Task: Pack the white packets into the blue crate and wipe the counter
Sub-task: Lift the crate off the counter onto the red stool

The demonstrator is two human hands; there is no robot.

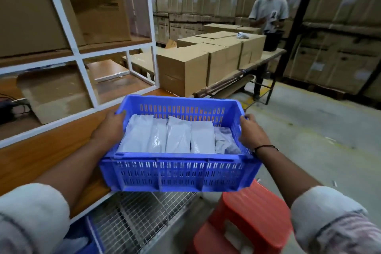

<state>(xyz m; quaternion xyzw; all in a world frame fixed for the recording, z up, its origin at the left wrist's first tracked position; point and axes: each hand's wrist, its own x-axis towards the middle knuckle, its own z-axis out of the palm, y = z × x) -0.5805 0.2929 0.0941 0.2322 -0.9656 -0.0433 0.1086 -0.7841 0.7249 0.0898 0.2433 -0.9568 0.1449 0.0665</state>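
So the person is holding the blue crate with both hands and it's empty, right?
Not empty. The head view shows white packets lying side by side in the crate. The rest is right: the left hand and the right hand each grip one end.

Here's the crate (179, 173), dead centre, with the packets (178, 137) lined up side by side inside it. The left grip (109, 128) is on its left end, the right grip (252, 132) on its right end. The tabletop (41, 156) runs off left, with a shelf rack (79, 51) standing on it. Below the crate is a wire basket (134, 216), with a stool (251, 218) to its right. Cardboard boxes (183, 68) are stacked beyond, and a person (269, 12) stands behind them.
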